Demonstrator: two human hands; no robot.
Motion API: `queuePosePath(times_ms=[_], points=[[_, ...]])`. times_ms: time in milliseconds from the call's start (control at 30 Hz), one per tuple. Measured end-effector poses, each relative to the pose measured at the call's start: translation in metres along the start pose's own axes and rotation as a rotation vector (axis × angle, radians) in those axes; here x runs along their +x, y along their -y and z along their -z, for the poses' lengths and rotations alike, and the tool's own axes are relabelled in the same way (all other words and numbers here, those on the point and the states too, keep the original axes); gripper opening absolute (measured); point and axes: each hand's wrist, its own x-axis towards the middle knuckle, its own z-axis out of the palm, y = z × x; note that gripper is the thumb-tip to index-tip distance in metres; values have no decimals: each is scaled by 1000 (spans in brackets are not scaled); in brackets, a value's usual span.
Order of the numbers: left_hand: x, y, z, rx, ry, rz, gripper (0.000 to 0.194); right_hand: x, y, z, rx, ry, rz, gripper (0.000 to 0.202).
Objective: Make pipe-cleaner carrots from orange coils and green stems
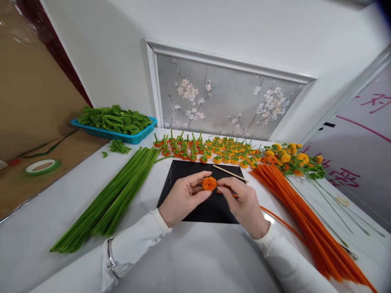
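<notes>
Between the thumb and fingers of my left hand (185, 195) is a small round orange pipe-cleaner flower (209, 184), its looped face turned toward me. My right hand (242, 202) pinches at the flower's right edge; what lies between those fingertips is mostly hidden. An orange pipe cleaner (284, 221) runs from beneath my right hand toward the right. Both hands are over a black mat (210, 215). A thin pale wooden stick (230, 173) lies across the mat's upper right edge, just beyond my right hand.
Green pipe cleaners (110, 199) lie left, a bundle of orange ones (302, 211) right. Behind the mat stand rows of small orange and yellow flower heads (226, 150). Finished-looking stemmed flowers (296, 158) lie back right. A blue basket (134, 138) holds green pieces; tape (42, 167) sits left.
</notes>
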Motion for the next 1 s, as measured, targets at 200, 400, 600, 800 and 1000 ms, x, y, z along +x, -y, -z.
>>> queuePosePath(times_ms=[200,400,600,800,1000], points=[[2,6,0,60,-47,-32,42,-2,0,-2,-87,-2,123,19],[2,9,-1,59,-75,-48,38,-4,2,-2,-227,55,217,23],[1,8,0,78,-97,-23,47,-1,-1,1,-154,45,128,20],[4,9,4,-21,-67,-1,56,-1,-19,-7,182,77,-258,28],[-1,-1,1,-337,-46,82,55,7,-12,-25,554,229,-300,33]])
